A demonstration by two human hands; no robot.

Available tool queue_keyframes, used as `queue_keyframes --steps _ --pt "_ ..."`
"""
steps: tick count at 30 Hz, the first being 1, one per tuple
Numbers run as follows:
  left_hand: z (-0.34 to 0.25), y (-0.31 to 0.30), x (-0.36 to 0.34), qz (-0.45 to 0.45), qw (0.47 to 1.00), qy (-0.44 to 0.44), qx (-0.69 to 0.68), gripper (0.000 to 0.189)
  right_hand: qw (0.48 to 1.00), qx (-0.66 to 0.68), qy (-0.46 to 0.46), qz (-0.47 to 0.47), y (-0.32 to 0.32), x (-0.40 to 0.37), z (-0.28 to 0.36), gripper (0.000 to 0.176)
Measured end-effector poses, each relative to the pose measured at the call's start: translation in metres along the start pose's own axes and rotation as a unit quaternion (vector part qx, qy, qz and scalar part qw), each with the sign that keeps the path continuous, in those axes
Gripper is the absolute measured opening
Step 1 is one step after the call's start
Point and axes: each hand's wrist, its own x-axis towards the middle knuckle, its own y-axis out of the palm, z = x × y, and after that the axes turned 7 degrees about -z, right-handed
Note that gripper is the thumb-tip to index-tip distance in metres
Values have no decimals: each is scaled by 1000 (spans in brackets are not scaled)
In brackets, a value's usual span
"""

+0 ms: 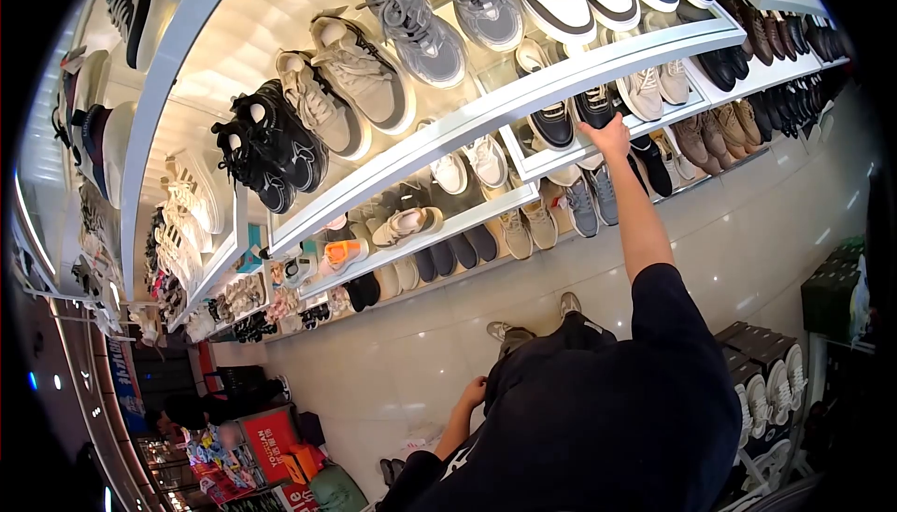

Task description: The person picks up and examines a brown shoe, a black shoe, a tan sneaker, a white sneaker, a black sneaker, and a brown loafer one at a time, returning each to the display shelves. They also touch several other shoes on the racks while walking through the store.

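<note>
My right hand (609, 136) reaches out to the lower display shelf, closed at the toe of a black sneaker (594, 101) with a white sole. Left of it, a second black sneaker (551, 124) points the same way on that shelf. Cream sneakers (641, 92) stand on its other side. My left hand (475, 392) hangs low beside my dark shirt, far from the shelves. Its fingers are partly hidden against the dark clothing.
Grey running shoes (420, 31), beige sneakers (360, 73) and black sneakers (271, 148) line the upper shelf (448, 138). Stacked shoe boxes (757, 348) with white shoes stand at the right. Red boxes (266, 447) and another person (192, 414) are at lower left.
</note>
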Motion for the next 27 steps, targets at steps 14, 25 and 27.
queue_keyframes --steps 14,25,27 --pt "-38 -29 17 41 994 34 90 43 962 270 -11 39 -25 5 -39 82" --pt "-69 -27 42 4 992 119 -27 34 833 502 51 225 -60 -145 -149 62" --pt "-95 -26 44 -6 984 127 -127 34 804 518 49 288 -64 -185 -166 54"
